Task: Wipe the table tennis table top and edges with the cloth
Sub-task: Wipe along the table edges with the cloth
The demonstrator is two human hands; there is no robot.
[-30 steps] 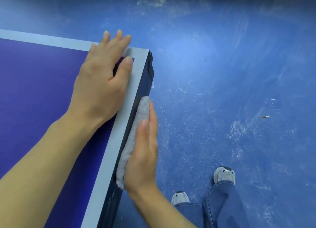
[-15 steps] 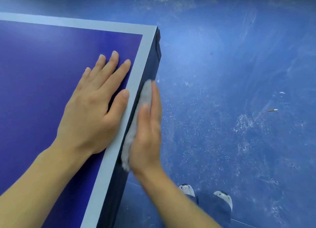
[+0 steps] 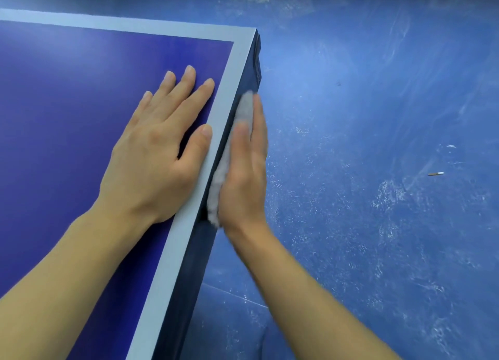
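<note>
The left hand (image 3: pixel 154 154) lay flat on the top of the dark blue table tennis table (image 3: pixel 67 103), palm down. Its fingers (image 3: pixel 186 89) were straight and slightly spread, holding nothing. Its thumb tip touched the pale grey border line (image 3: pixel 224 111) that ran just to the right of those fingers. The fingertips pointed toward the table's far corner, which lay beyond them.

The right hand (image 3: pixel 243 176) stood on edge against the dark navy side face (image 3: pixel 194 265) of the table. Its fingers were straight and close together, pressing the fluffy light grey cloth (image 3: pixel 244 108) flat against that face rather than curling round it. The cloth was sandwiched between the right palm and fingers and the table's side, just below the border line. A strip of it showed past the fingertips toward the corner, and a tuft showed by the heel of the hand. The right hand looked slightly blurred.

To the right of the right fingers, well apart from them, a small thin stick-like object (image 3: pixel 436 173) lay on the scuffed blue floor (image 3: pixel 378 103).
</note>
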